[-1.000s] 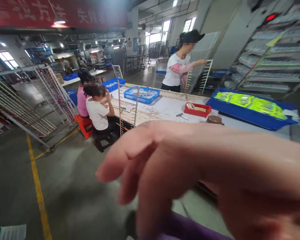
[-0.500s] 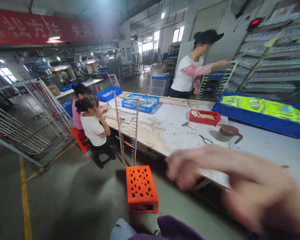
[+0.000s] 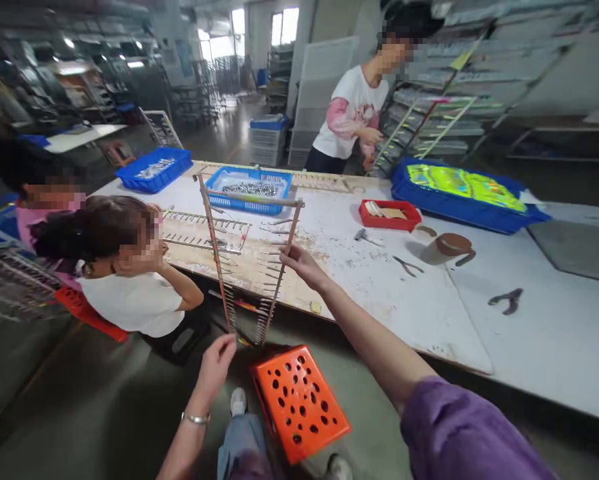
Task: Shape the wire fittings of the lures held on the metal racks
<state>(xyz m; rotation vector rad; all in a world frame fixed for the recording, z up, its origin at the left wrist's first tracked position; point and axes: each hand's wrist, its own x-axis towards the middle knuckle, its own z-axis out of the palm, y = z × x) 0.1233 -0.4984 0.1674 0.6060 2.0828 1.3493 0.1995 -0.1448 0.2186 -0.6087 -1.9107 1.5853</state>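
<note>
A narrow frame-like rack with rows of short prongs along both side rails leans upright against the table's near edge. My right hand has its fingers round the upper part of the right rail. Down by the foot of the left rail is my left hand, its fingers curled together; whether they grip the rail is hard to see. An orange plastic stool with holes in its seat stands close to the rack's foot.
The long table carries a red tray, hammer, pliers, brown-lidded jug and blue baskets. Two people sit at left, one at a lying rack; another person stands behind the table.
My right hand has moved left from the near right and taken hold of the rack's right rail. My left hand has come into view near the rack's foot. The view has shifted closer to the rack.
</note>
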